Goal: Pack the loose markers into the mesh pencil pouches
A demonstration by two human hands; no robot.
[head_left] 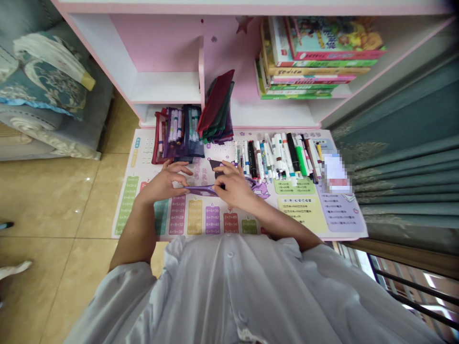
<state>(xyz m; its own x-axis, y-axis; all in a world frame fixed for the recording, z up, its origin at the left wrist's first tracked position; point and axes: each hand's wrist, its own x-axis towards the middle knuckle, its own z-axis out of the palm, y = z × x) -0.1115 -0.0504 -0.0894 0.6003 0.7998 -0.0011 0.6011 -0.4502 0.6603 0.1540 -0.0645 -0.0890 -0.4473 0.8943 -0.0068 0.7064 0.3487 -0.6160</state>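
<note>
Over the desk's printed mat, a purple zip pouch (202,191) is held along its edge. My left hand (167,179) pinches its left end between thumb and fingers. Farther right along the same edge, my right hand (231,184) has its fingers closed on the pouch, hiding part of it. Beyond my left hand lie filled mesh pouches, one red (159,141), one purple (174,131) and one dark blue (193,126), with markers inside. A stack of flat red, green and purple pouches (218,110) leans against the shelf divider. Many loose markers (278,155) lie in a row beyond my right hand.
Stacked books (315,71) fill the right shelf compartment. A blurred-out white item (337,173) lies at the mat's (304,229) right side. A green curtain (398,157) hangs at the right, and a sofa (46,110) stands at the left on the tiled floor.
</note>
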